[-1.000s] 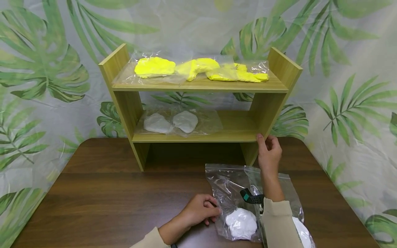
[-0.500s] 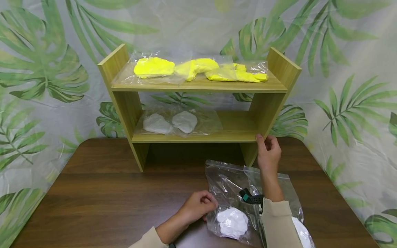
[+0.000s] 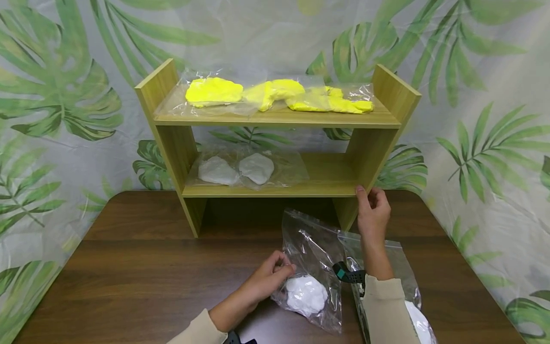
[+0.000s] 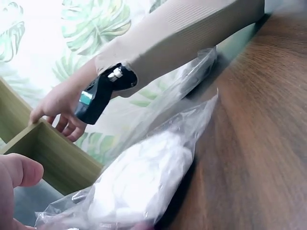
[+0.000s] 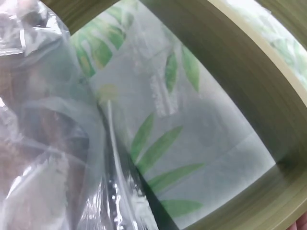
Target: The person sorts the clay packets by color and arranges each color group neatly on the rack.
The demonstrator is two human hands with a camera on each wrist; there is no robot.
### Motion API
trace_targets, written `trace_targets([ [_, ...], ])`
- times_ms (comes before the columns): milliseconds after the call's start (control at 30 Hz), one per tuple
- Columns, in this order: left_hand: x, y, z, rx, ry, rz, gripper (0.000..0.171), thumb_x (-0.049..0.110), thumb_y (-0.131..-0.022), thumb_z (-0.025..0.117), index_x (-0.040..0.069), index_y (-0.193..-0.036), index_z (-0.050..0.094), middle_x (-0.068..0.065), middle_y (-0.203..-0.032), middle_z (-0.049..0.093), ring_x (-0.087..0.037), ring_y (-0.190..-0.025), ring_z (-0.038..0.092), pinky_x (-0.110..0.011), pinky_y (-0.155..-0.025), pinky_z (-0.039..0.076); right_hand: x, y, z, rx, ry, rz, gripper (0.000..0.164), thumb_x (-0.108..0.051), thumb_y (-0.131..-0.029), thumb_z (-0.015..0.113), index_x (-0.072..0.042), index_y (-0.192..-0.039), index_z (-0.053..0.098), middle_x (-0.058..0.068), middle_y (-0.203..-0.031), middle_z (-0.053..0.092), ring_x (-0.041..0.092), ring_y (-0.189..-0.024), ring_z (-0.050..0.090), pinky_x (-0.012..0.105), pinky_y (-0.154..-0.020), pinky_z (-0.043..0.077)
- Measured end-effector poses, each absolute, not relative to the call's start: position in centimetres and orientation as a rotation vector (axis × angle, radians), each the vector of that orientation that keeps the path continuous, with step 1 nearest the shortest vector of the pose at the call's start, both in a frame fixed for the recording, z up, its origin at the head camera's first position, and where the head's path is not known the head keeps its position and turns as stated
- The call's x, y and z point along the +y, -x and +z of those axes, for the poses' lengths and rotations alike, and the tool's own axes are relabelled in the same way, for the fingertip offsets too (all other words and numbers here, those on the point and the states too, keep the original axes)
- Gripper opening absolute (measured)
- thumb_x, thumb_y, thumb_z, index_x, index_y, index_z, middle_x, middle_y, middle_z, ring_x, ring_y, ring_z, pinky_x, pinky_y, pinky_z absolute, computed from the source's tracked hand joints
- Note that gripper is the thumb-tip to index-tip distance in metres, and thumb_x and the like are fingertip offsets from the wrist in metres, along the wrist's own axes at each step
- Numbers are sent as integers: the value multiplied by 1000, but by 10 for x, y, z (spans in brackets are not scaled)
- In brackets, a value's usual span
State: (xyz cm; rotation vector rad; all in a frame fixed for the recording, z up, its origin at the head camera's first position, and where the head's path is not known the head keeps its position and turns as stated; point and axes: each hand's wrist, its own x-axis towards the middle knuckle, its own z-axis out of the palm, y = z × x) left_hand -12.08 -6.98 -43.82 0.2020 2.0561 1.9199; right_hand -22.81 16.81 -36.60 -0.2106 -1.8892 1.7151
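Over the table (image 3: 142, 277), a bag (image 3: 312, 263) with a white lump (image 3: 306, 296) inside is pinched between thumb and fingers of the left hand (image 3: 267, 278); the right side of the shelf (image 3: 328, 169) is gripped by the right hand (image 3: 374, 215), thumb and fingers clamped on its edge.

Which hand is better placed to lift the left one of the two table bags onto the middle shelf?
Left, I'd judge: the left hand holds that bag by its edge, while the right hand grips the right side of the shelf.

Left hand (image 3: 265, 281) apparently pinching; right hand (image 3: 373, 214) farther forward, gripping
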Motion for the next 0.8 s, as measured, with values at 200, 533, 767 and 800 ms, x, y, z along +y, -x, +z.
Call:
trace_targets([
  [200,-73,120,-434,1951,-145,1946,34,29,-91,60,11,-107,37,-17,-120,44,-21,-73,59,-40,-55,55,172,236,-377,-1881,211,1686,31,-33,-92,65,-5,-105,61,-6,-87,57,9,-82,54,23,-74,41],
  [533,-81,126,-434,1987,-101,1912,47,29,-87,63,6,-120,39,-11,-96,60,-19,-74,57,-29,-61,47,172,237,-378,-1875,202,1672,30,-35,-92,65,-7,-102,61,-6,-86,57,9,-81,54,23,-74,40],
  [767,-82,129,-442,1975,-180,1955,31,11,-82,67,-5,-107,56,0,-77,60,-11,-69,55,-26,-64,46,172,238,-379,-1854,187,1671,26,-31,-92,65,-7,-99,61,-7,-84,58,9,-80,54,23,-73,41],
  [800,-82,129,-443,1996,-187,1951,30,10,-81,68,-5,-104,58,1,-76,59,-11,-69,54,-26,-63,45,172,238,-379,-1855,189,1668,27,-31,-92,65,-7,-100,61,-7,-84,58,9,-80,54,23,-73,41],
])
